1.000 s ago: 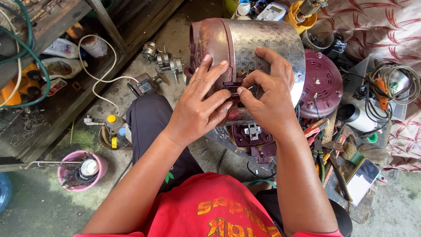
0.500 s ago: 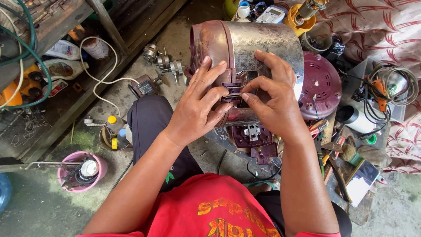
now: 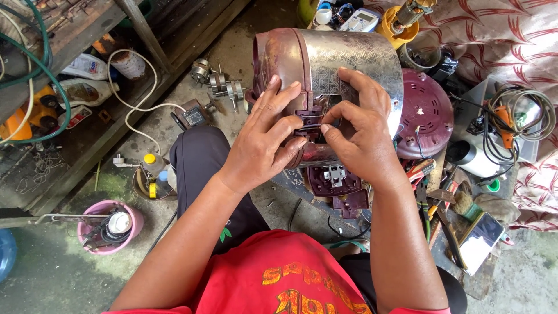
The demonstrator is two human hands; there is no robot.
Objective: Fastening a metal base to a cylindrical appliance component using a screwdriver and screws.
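A rice cooker body is lying on its side across the person's lap, just above the dark trousers; its wall is embossed shiny metal, banded at one end by a scuffed maroon plastic rim, and a maroon plastic panel is showing on the side turned up toward the camera. The left hand is lying spread against the maroon end, fingers open and pressing flat, thumb reaching toward the panel — bracing rather than gripping. The right hand is curling over the metal wall; its thumb and forefinger are pinching together at a small part on the panel, too small to make out. Just right of the body a round maroon base plate is resting among tools and coiled wires; below the hands a maroon switch piece is lying on the ground. Well to the left, a pink bowl is sitting on the concrete floor.
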